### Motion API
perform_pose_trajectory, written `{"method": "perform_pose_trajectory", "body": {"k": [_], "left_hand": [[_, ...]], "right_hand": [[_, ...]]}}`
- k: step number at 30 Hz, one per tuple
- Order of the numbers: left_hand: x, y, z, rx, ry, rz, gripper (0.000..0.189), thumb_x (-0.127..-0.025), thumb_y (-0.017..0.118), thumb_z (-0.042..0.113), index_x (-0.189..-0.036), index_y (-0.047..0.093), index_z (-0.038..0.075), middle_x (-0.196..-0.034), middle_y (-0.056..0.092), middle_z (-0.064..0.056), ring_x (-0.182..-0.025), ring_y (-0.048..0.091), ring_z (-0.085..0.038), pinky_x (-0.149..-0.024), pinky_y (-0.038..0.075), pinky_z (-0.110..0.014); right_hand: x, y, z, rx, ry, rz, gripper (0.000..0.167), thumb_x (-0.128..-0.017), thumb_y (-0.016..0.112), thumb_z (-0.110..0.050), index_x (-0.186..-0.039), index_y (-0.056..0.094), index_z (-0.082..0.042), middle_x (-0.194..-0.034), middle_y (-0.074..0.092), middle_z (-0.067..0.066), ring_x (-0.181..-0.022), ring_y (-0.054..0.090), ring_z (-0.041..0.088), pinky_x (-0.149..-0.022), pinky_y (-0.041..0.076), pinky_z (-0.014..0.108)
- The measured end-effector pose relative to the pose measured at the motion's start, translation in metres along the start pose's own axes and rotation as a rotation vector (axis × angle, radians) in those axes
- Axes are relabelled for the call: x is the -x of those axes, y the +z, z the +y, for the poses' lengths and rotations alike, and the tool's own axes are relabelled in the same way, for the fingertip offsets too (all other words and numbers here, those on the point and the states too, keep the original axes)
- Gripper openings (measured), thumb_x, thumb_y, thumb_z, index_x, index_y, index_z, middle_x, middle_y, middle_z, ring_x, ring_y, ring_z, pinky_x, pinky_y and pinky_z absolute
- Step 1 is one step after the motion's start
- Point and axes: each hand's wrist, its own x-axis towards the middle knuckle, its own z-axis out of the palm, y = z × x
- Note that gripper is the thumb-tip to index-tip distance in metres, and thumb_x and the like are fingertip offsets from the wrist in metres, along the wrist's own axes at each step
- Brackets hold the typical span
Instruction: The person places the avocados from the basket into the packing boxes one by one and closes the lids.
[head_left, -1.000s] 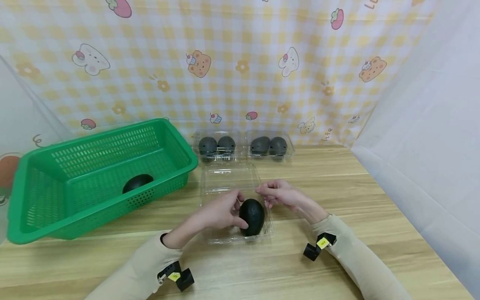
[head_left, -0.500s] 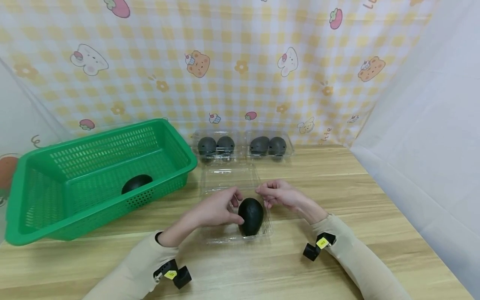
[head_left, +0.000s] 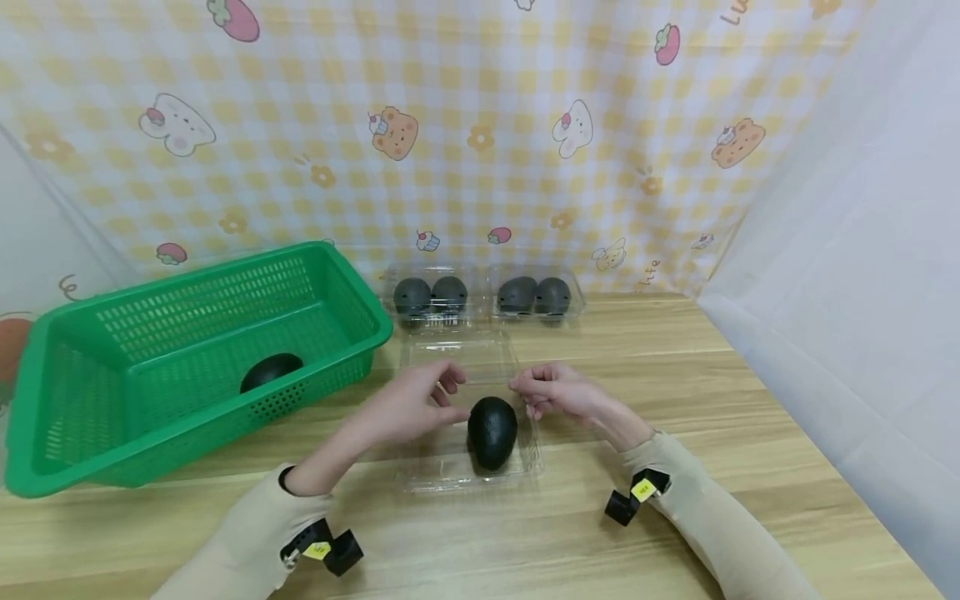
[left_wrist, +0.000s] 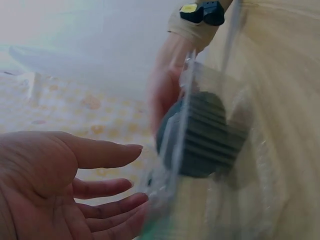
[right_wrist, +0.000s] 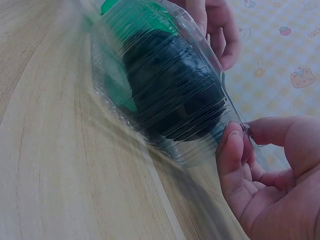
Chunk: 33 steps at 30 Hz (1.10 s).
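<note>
A dark avocado [head_left: 492, 432] lies in the right part of an opened clear plastic clamshell box [head_left: 442, 473], whose lid [head_left: 457, 354] is folded back on the table behind it. My left hand [head_left: 412, 402] is over the box's left side, fingers spread and gripping nothing, its thumb tip close to the avocado; whether they touch I cannot tell. In the left wrist view this hand [left_wrist: 75, 185] is loosely spread. At the box's right edge my right hand [head_left: 566, 390] pinches the rim between thumb and index finger, as the right wrist view shows [right_wrist: 270, 170].
To the left stands a green plastic basket [head_left: 360, 367] with another dark avocado [head_left: 272, 372] inside. Two closed clear boxes [head_left: 431, 271] [head_left: 536, 273], each with two dark avocados, stand at the back before a checkered curtain [head_left: 480, 183]. Wooden table [head_left: 675, 367] extends to the right.
My left hand has let go of the avocado and drawn back to the left. The avocado has shifted slightly left in the box. The right hand has stayed at the rim.
</note>
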Motion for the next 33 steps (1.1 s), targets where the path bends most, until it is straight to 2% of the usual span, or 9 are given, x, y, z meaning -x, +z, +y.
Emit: {"method": "perform_pose_trajectory", "body": {"k": [8,14,23,33], "left_hand": [[0.012,-0.033,0.0,-0.005,0.01,0.095,0.032,-0.095,0.071,0.016,-0.121,0.059,0.0,-0.113,0.063,-0.011,-0.1,0.064,-0.023,-0.086,0.055,-0.041],[0.019,-0.039,-0.006,-0.022,0.002,0.135,0.032,-0.096,0.071,0.016,-0.122,0.06,0.001,-0.115,0.062,-0.013,-0.1,0.064,-0.025,-0.086,0.056,-0.041],[0.032,-0.051,-0.01,-0.106,0.03,0.283,0.029,-0.098,0.067,0.013,-0.123,0.06,-0.001,-0.118,0.062,-0.017,-0.104,0.062,-0.033,-0.087,0.054,-0.047],[0.049,-0.069,-0.017,-0.175,0.004,0.396,0.028,-0.099,0.064,0.013,-0.123,0.06,-0.002,-0.117,0.059,-0.019,-0.108,0.058,-0.035,-0.091,0.051,-0.052]], "right_hand": [[0.0,0.001,0.0,-0.005,-0.005,0.003,0.021,-0.102,0.058,-0.015,-0.087,0.055,0.0,-0.074,0.048,0.001,-0.066,0.058,0.012,-0.063,0.05,0.02],[-0.001,0.0,0.001,-0.001,0.001,0.007,0.021,-0.102,0.058,-0.014,-0.088,0.055,0.001,-0.074,0.048,0.001,-0.066,0.058,0.012,-0.062,0.05,0.02],[0.0,0.001,0.0,-0.004,-0.002,0.003,0.02,-0.102,0.058,-0.015,-0.089,0.057,0.0,-0.074,0.048,0.002,-0.066,0.059,0.012,-0.063,0.051,0.021],[0.0,0.001,0.0,-0.01,-0.001,0.006,0.02,-0.102,0.057,-0.013,-0.088,0.055,0.002,-0.073,0.047,0.001,-0.065,0.058,0.012,-0.062,0.05,0.021]]}}
